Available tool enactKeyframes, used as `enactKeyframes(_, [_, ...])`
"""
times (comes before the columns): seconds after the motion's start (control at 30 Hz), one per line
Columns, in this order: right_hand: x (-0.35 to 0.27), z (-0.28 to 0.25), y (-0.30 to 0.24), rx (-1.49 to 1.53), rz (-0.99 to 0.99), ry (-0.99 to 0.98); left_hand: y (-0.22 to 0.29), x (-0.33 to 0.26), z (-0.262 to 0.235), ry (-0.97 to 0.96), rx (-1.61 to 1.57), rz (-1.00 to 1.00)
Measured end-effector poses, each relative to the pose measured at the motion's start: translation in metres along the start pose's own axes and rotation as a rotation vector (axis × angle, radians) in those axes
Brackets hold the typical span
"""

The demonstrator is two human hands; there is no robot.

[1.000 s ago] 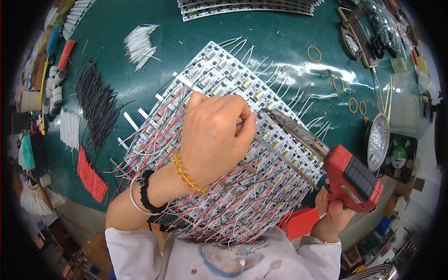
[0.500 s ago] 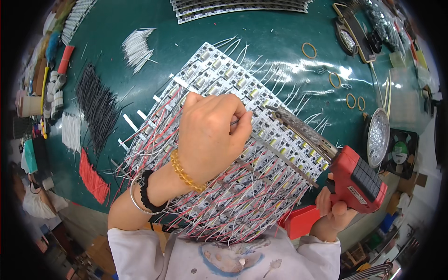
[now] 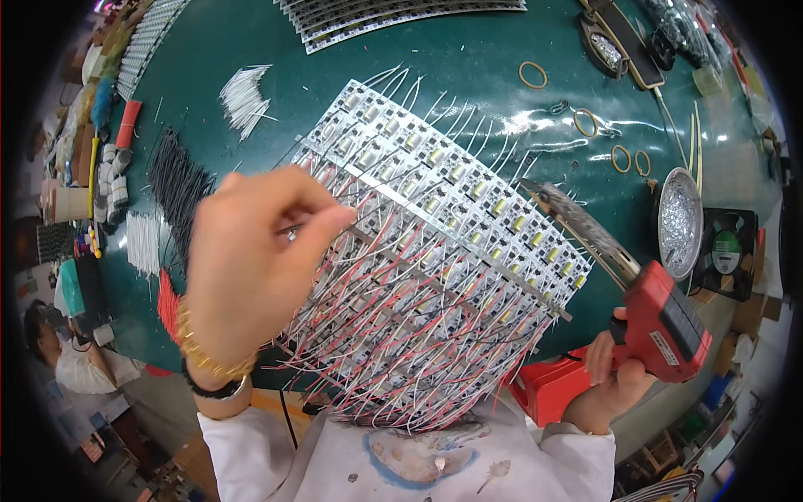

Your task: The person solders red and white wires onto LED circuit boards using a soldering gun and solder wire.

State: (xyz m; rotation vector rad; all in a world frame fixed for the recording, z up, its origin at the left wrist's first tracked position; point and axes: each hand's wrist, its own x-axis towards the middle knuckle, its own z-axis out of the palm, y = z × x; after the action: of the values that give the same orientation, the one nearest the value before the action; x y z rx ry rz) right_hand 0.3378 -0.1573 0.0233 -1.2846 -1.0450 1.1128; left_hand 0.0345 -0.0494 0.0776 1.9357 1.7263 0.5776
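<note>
My left hand (image 3: 255, 251) hovers over the left side of the circuit board panel (image 3: 435, 159), thumb and fingers pinched together. Thin black wire (image 3: 290, 227) shows between those fingers, partly hidden by them. Rows of small components cover the panel, and many red, white and black wires stick out from its nearer part. A metal strip (image 3: 502, 272) lies across it. My right hand (image 3: 617, 376) grips a red soldering gun (image 3: 667, 322) at the right. Its dark tip points up and left, close above the panel's upper right edge.
Bundles of black wires (image 3: 177, 188), white wires (image 3: 245, 102) and red wires (image 3: 168, 305) lie left. A metal dish (image 3: 679, 224), a small fan (image 3: 726, 251) and rubber bands (image 3: 533, 75) are at right. Stacked boards (image 3: 401, 21) stand at the back; a red box (image 3: 548, 389) sits beneath my right hand.
My left hand has moved left from the panel's middle, uncovering the component rows there. The soldering gun has shifted slightly right with my right hand. The whole view has shifted a little.
</note>
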Motion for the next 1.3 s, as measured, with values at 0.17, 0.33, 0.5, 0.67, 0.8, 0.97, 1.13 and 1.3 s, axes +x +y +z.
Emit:
enactKeyframes(0.17, [0.004, 0.008, 0.003, -0.003, -0.052, -0.041, 0.012, 0.006, 0.043, 0.1, -0.138, 0.157])
enactKeyframes(0.33, [0.006, 0.015, 0.001, -0.007, -0.001, -0.093, -0.006, 0.011, 0.084, 0.09, -0.09, 0.193])
enactKeyframes(0.5, [0.003, 0.012, -0.001, 0.118, 0.179, -0.14, -0.006, 0.015, 0.083, 0.069, -0.075, 0.202])
enactKeyframes(0.67, [0.004, 0.008, 0.008, 0.087, 0.143, -0.149, -0.009, 0.019, 0.081, 0.01, -0.093, 0.173])
enactKeyframes(0.8, [0.0, 0.003, 0.015, 0.136, 0.178, -0.127, -0.007, 0.019, 0.08, -0.006, -0.083, 0.145])
enactKeyframes(0.97, [-0.007, 0.004, 0.018, 0.108, 0.187, -0.056, -0.007, 0.019, 0.084, 0.036, -0.073, 0.177])
enactKeyframes(1.13, [0.0, 0.011, 0.008, 0.054, 0.071, -0.1, -0.007, 0.019, 0.084, 0.042, -0.068, 0.189])
enactKeyframes(1.3, [-0.003, 0.01, 0.005, 0.157, 0.191, -0.1, -0.006, 0.019, 0.083, 0.019, -0.05, 0.152])
